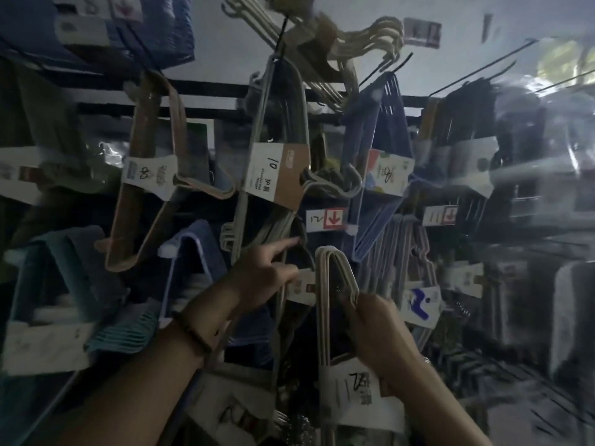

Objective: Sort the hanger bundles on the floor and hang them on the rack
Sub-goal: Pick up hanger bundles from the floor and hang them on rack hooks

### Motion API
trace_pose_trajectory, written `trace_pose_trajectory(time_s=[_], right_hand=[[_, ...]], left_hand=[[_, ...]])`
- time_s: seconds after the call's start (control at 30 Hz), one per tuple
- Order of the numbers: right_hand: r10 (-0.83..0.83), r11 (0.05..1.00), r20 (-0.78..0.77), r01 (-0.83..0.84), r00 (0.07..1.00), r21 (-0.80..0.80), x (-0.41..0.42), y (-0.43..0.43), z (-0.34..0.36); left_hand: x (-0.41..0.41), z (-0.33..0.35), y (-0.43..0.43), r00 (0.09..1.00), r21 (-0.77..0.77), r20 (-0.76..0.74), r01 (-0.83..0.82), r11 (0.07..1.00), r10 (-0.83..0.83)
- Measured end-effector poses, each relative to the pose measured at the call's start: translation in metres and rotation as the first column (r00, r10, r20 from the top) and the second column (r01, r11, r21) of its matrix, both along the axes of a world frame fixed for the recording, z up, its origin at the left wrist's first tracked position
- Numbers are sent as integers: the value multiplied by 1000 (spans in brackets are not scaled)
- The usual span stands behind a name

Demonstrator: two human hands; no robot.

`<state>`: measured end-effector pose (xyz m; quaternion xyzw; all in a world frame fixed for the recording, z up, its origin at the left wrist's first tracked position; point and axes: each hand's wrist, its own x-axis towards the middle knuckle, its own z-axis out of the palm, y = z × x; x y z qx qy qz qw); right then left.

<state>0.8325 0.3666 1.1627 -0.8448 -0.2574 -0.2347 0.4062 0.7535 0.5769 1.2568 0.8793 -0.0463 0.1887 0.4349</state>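
My right hand (pixel 383 336) grips a bundle of white hangers (pixel 331 284) with a paper label (pixel 357 391), held upright low in the middle of the rack. My left hand (pixel 264 272) reaches up beside it, index finger stretched toward a dark bundle hanging on a peg (pixel 301 239), other fingers curled on that bundle's label (pixel 301 286). Above hang a grey bundle with a brown and white sleeve marked 10 (pixel 277 175), a tan bundle (pixel 151 175) at the left and a blue bundle (pixel 376 175) at the right.
The rack's dark horizontal bars (pixel 209 91) carry long wire pegs (pixel 483 64). Cream hangers (pixel 335 46) hang at the top. Teal and blue bundles (pixel 64 284) fill the lower left, dark ones (pixel 467 123) the right. Red arrow price tags (pixel 326 218) sit on peg ends.
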Motion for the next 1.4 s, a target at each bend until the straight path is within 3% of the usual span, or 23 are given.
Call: trace_pose_trajectory(time_s=[0.1,0.4,0.6,0.93,1.07,1.3,1.4], right_hand=[[35,999,-2,-35,999,-33,18,0,4],[14,999,47,-12,999,-42,41,13,14],[-9,998,90,14,996,-56,52,23,35],[-46,995,-32,43,998,-85,92,41,55],[-42,999,25,42,999,8,106,57,44],[-26,999,62,28,998,-45,132,93,16],[-44,988,-76,32,996,-151,144,112,33]], left_hand=[[11,8,-7,998,70,22,-65,995,64],[13,28,-7,988,146,149,13,989,-35],[17,35,-4,993,199,111,14,980,-36],[17,51,10,999,292,43,7,956,-21],[18,54,12,999,329,35,-31,944,20],[22,46,3,999,317,18,-39,948,35],[24,43,-1,997,283,60,-54,958,38]])
